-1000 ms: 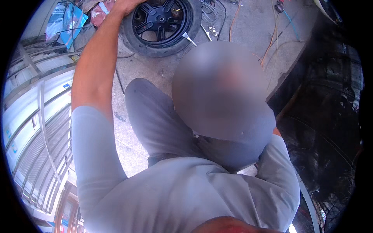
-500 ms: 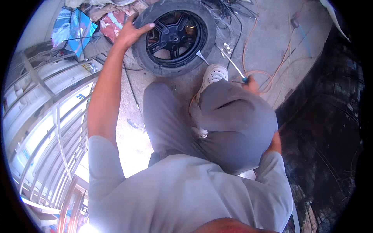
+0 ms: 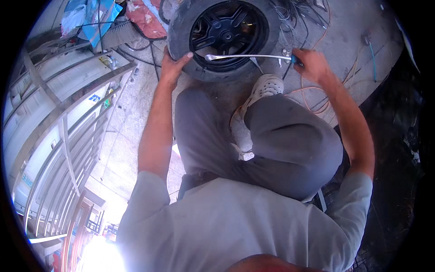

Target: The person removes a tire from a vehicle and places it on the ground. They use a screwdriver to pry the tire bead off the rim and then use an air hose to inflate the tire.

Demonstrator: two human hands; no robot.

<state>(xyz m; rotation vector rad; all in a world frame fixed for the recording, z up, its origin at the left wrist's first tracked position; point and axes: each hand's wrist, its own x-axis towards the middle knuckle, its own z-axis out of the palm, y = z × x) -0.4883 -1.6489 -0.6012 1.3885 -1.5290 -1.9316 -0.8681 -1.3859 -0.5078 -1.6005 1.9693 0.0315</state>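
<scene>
A black tyre (image 3: 181, 29) on a black spoked wheel (image 3: 226, 34) lies at the far side, in front of my knees. My left hand (image 3: 174, 69) grips its near left edge, thumb on the sidewall and the other fingers partly hidden round the side. In my right hand (image 3: 312, 64) is the blue handle of a long metal tyre lever (image 3: 249, 56). The lever points left across the near part of the wheel, its spoon-shaped tip over the rim. A second thin metal piece (image 3: 256, 64) sticks out at the tyre's near edge, beside my white clog (image 3: 267, 87).
A metal rack (image 3: 63, 109) stands along the left. Beyond it lie a blue plastic bag (image 3: 100, 20) and a red bag (image 3: 147, 20). Tangled wires (image 3: 294, 20) and an orange hose (image 3: 317, 109) are on the concrete at right. Dark sheeting (image 3: 389, 154) covers the far right.
My right hand has risen from beside my knee, swinging the lever up and left over the wheel. My left hand has slid down to the tyre's near left edge. The whole view has shifted.
</scene>
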